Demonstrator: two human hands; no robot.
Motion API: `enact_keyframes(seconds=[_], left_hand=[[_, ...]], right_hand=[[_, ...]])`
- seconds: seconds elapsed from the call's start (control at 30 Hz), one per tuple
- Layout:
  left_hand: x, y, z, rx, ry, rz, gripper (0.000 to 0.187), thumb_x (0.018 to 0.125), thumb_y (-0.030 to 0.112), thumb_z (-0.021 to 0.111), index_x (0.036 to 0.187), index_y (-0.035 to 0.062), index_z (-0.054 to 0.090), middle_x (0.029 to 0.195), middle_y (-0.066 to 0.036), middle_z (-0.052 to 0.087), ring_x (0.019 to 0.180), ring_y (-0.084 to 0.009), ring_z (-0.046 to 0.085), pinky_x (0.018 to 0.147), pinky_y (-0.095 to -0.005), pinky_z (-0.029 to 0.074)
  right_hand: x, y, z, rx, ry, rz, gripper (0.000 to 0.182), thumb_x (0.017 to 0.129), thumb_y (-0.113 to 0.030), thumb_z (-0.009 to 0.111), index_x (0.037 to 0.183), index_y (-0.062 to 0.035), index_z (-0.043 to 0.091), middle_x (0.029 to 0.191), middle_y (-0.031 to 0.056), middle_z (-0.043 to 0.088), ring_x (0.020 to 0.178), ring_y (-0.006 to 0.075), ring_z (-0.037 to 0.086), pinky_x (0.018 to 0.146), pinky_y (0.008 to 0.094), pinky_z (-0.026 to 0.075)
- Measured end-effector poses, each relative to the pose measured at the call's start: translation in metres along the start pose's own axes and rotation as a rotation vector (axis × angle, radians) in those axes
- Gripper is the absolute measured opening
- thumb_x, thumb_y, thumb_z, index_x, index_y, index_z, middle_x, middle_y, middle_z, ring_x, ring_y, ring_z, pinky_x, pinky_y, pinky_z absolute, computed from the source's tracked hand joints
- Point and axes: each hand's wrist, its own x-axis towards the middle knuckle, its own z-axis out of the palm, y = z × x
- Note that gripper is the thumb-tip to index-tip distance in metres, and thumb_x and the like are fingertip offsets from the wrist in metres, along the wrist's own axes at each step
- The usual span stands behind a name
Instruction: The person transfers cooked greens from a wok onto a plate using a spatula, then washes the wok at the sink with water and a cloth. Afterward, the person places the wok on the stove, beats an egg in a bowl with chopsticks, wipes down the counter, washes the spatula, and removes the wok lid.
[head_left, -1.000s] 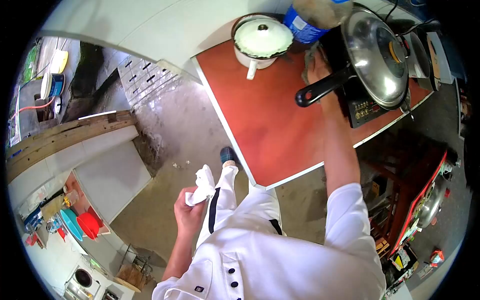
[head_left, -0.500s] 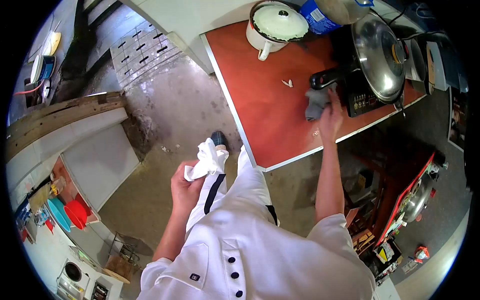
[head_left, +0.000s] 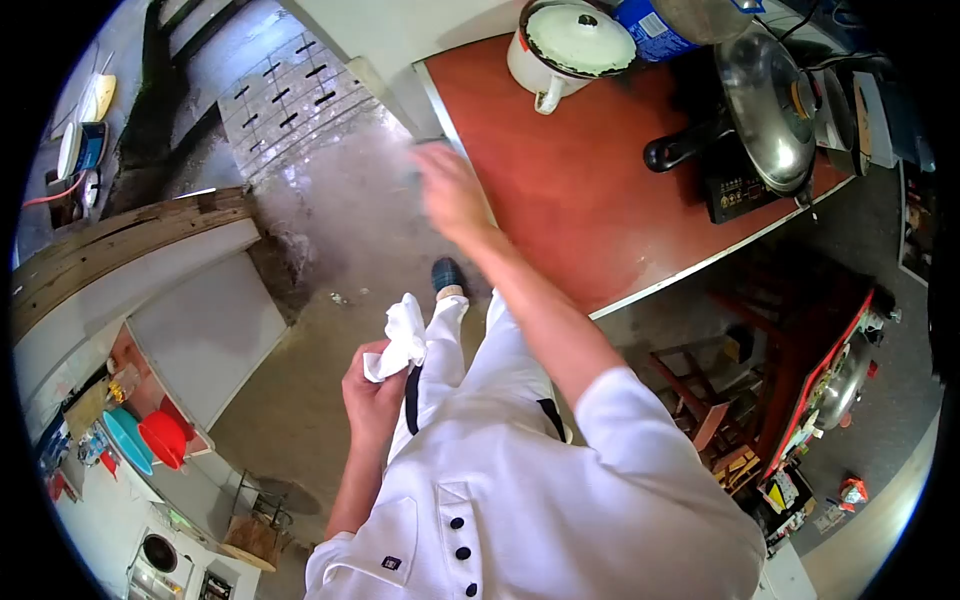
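My left hand (head_left: 374,385) is closed around a crumpled white cloth (head_left: 403,340), held low in front of my left leg. At the left edge of the red countertop (head_left: 580,200), my right hand (head_left: 450,190) reaches across, smeared by motion. A sliver of grey cloth (head_left: 432,143) shows at its fingertips; the rest is hidden by the hand. Farther back on the counter stands a white enamel pot (head_left: 545,72) with its lid on. To the right, a lidded frying pan (head_left: 765,110) sits on a black induction cooker (head_left: 740,195), its black handle pointing left.
A blue-labelled plastic container (head_left: 655,28) stands beside the pot. Below left, turquoise and red basins (head_left: 162,438) rest on a shelf. Wooden stools (head_left: 690,400) and a red-edged table (head_left: 815,385) are on the right. My foot (head_left: 448,275) is on the concrete floor.
My right hand has swept left across the counter, from beside the cooker to the left edge. The grey cloth and small white scraps have left their spots. My left hand still holds the white cloth.
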Motion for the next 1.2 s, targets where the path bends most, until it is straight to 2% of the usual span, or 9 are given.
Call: enact_keyframes(seconds=[0.13, 0.23, 0.33, 0.57, 0.63, 0.77, 0.83, 1.03, 1.2], left_hand=[[-0.008, -0.004, -0.031, 0.078, 0.113, 0.113, 0.017, 0.083, -0.003, 0.064, 0.1, -0.0019, 0.062, 0.093, -0.002, 0.062, 0.082, -0.0074, 0.056, 0.075, -0.0226, 0.045], [-0.006, -0.006, -0.033, 0.011, 0.154, 0.085, 0.016, 0.084, -0.003, 0.064, 0.099, -0.0013, 0.062, 0.09, -0.001, 0.062, 0.081, -0.0065, 0.055, 0.074, -0.0223, 0.045], [-0.002, -0.009, -0.027, -0.051, 0.098, 0.078, 0.017, 0.084, -0.002, 0.064, 0.101, -0.0014, 0.062, 0.088, 0.0, 0.063, 0.081, -0.0058, 0.055, 0.074, -0.0219, 0.045], [0.012, -0.004, -0.004, -0.088, -0.071, 0.146, 0.023, 0.085, 0.0, 0.065, 0.107, -0.002, 0.061, 0.092, -0.002, 0.064, 0.083, -0.0064, 0.056, 0.075, -0.0221, 0.046], [0.016, 0.003, 0.008, -0.081, -0.113, 0.184, 0.022, 0.085, 0.001, 0.065, 0.106, -0.0029, 0.061, 0.091, -0.002, 0.064, 0.083, -0.0062, 0.056, 0.075, -0.0225, 0.046], [0.039, 0.043, 0.058, 0.204, -0.159, 0.265, 0.023, 0.084, 0.009, 0.065, 0.103, -0.0043, 0.063, 0.086, -0.002, 0.066, 0.08, -0.0057, 0.056, 0.071, -0.024, 0.047], [0.067, 0.046, 0.093, 0.271, -0.208, 0.352, 0.025, 0.083, 0.012, 0.067, 0.103, -0.003, 0.063, 0.083, -0.004, 0.066, 0.078, -0.0068, 0.056, 0.07, -0.0254, 0.047], [0.141, 0.059, 0.2, 0.523, -0.213, 0.538, 0.031, 0.079, 0.018, 0.071, 0.095, -0.0073, 0.062, 0.073, -0.015, 0.064, 0.061, -0.0188, 0.059, 0.058, -0.0371, 0.047], [0.162, 0.075, 0.258, 0.52, -0.272, 0.556, 0.067, 0.077, 0.022, 0.073, 0.131, -0.0055, 0.044, 0.122, -0.019, 0.048, 0.096, -0.0254, 0.057, 0.074, -0.0328, 0.051]], right_hand=[[0.093, -0.09, 0.073, 0.747, 0.01, 0.535, 0.025, 0.087, -0.003, 0.048, 0.107, 0.0, 0.062, 0.099, 0.0215, 0.065, 0.092, 0.0288, 0.064, 0.079, 0.0364, 0.049], [0.101, -0.102, 0.048, 0.633, 0.246, 0.27, 0.025, 0.088, 0.0, 0.046, 0.108, 0.0006, 0.061, 0.097, 0.0173, 0.067, 0.086, 0.0285, 0.064, 0.079, 0.0368, 0.05], [0.05, -0.085, -0.056, 0.723, 0.194, 0.401, 0.033, 0.086, 0.003, 0.043, 0.117, -0.0003, 0.056, 0.102, 0.012, 0.064, 0.093, 0.0202, 0.061, 0.084, 0.0324, 0.047], [-0.112, 0.066, -0.206, -0.184, 0.444, 0.596, 0.029, 0.096, -0.011, 0.044, 0.12, -0.0002, 0.055, 0.112, 0.0135, 0.063, 0.099, 0.0226, 0.062, 0.087, 0.0337, 0.048], [-0.133, 0.061, -0.185, -0.853, 0.344, 0.287, 0.026, 0.083, -0.007, 0.053, 0.107, -0.0011, 0.061, 0.108, 0.0182, 0.063, 0.094, 0.0346, 0.061, 0.079, 0.0395, 0.05], [-0.13, -0.019, -0.135, -0.416, -0.129, 0.285, 0.025, 0.075, -0.007, 0.056, 0.097, -0.0103, 0.067, 0.115, 0.0092, 0.06, 0.106, 0.0303, 0.055, 0.087, 0.0435, 0.047], [-0.166, -0.018, -0.103, -0.375, -0.006, 0.18, 0.035, 0.079, -0.009, 0.055, 0.113, -0.0109, 0.063, 0.125, 0.0085, 0.055, 0.123, 0.0278, 0.046, 0.103, 0.0415, 0.038], [-0.197, 0.038, -0.185, -0.478, -0.106, 0.206, 0.037, 0.08, -0.011, 0.055, 0.116, -0.0116, 0.062, 0.132, 0.0085, 0.051, 0.128, 0.0288, 0.042, 0.109, 0.0427, 0.033], [-0.201, 0.118, -0.312, -0.613, 0.091, 0.393, 0.034, 0.082, -0.005, 0.05, 0.112, -0.0095, 0.065, 0.13, 0.0103, 0.054, 0.122, 0.0286, 0.049, 0.105, 0.0391, 0.038]])
